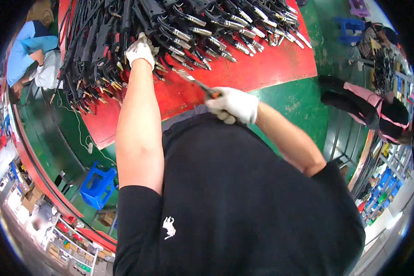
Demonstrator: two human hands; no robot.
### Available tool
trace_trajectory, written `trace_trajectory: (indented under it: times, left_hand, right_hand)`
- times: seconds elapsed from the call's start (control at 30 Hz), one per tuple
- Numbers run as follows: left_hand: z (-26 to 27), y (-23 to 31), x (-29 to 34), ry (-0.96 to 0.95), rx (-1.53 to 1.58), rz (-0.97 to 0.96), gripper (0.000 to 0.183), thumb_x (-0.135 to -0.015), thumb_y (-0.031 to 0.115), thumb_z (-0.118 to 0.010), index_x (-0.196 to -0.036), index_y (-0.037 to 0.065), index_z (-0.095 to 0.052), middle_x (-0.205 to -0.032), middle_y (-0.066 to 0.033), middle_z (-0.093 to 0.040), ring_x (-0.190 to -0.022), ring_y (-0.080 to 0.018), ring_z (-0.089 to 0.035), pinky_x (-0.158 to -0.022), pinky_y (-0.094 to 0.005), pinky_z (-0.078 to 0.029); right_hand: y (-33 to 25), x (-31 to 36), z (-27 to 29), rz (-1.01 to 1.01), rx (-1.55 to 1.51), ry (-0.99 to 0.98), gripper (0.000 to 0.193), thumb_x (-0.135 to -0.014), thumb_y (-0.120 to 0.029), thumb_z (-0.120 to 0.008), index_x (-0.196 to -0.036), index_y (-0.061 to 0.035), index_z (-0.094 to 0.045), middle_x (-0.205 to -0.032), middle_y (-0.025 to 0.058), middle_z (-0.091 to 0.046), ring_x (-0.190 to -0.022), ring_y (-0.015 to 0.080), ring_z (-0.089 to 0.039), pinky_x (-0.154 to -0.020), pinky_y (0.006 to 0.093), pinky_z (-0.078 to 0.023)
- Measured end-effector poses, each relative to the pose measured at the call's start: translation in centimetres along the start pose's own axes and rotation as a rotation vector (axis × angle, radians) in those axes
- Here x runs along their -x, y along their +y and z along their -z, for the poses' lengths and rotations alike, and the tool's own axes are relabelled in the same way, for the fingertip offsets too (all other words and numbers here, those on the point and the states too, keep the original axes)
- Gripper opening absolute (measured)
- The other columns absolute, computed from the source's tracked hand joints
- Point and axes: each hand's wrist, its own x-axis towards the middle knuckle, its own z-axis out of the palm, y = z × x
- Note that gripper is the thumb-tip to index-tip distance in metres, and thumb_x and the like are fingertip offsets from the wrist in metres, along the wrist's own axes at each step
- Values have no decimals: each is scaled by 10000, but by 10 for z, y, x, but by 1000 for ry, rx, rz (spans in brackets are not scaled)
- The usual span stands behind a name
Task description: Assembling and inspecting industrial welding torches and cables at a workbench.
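Observation:
A dense pile of welding torches (188, 27) with black handles, cables and silver nozzles covers the far part of the red table (262, 69). My left hand (141, 51), in a white glove with grimy fingertips, reaches into the pile, its fingers closed on one of the torches. Which part it grips is mostly hidden by the glove. Nearer to me, my right hand (234, 106), also gloved, is wrapped round a slim hand tool (198, 84) with a flat silver head and a dark and orange handle. The tool points toward the pile near my left hand; its exact kind is unclear.
Brass-tipped torch ends (106, 87) hang toward the table's left edge. On the green floor stands a blue plastic stool (98, 186), with a white cord (80, 131) beyond it. A person in blue (25, 53) sits at left; another in black and pink (368, 103) is at right.

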Motion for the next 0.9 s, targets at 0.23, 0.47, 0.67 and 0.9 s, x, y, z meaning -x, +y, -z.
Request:
trace_trajectory:
  times: [0.23, 0.47, 0.67, 0.9]
  left_hand:
    - [6, -12, 14, 150, -1394, -471, 368, -1023, 143, -347, -1113, 12, -680, -1110, -204, -723, -1042, -348, -703, -921, -431, -548]
    - [12, -26, 68, 92, -229, -430, 298, -991, 215, -574, -1150, -12, -683, -1033, -115, -713, -867, -216, -679, -802, -338, -553]
    - [33, -17, 115, 86, 108, -307, 265, -1008, 206, -617, -1150, -7, -686, -945, -90, -705, -743, -155, -665, -698, -303, -581]
    - [39, -17, 117, 33, 133, -300, 261, -1010, 202, -617, -1151, -6, -686, -947, -100, -710, -758, -160, -681, -692, -308, -593]
  right_hand:
    - [35, -7, 56, 146, 747, 397, 401, -889, -272, -633, -1197, -15, -623, -1070, 180, -702, -997, 299, -675, -890, 391, -514]
    - [43, -58, 21, 7, 1034, 270, 335, -879, -210, -553, -1153, -58, -669, -1122, 222, -706, -1085, 391, -668, -900, 462, -521]
    - [28, -72, 3, -71, 1214, 258, 384, -883, -210, -555, -1223, -72, -668, -1176, 209, -705, -1125, 377, -669, -925, 466, -531]
    - [16, -46, 16, -155, 1352, 263, 403, -884, -202, -546, -1248, -72, -663, -1191, 232, -692, -1127, 381, -667, -925, 461, -531]
